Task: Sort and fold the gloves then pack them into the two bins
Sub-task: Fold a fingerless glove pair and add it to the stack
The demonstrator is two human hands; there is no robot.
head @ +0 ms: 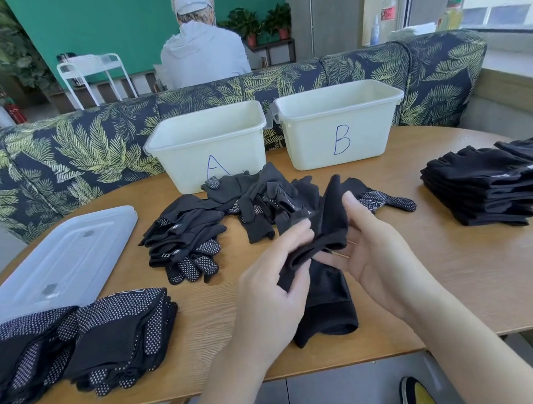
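Before two bins [210, 149], both hands' grip [275, 284] pinches one black glove [323, 254].

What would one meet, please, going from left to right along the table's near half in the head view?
Folded dotted gloves → left hand → plain black glove held by both hands → right hand → folded plain gloves.
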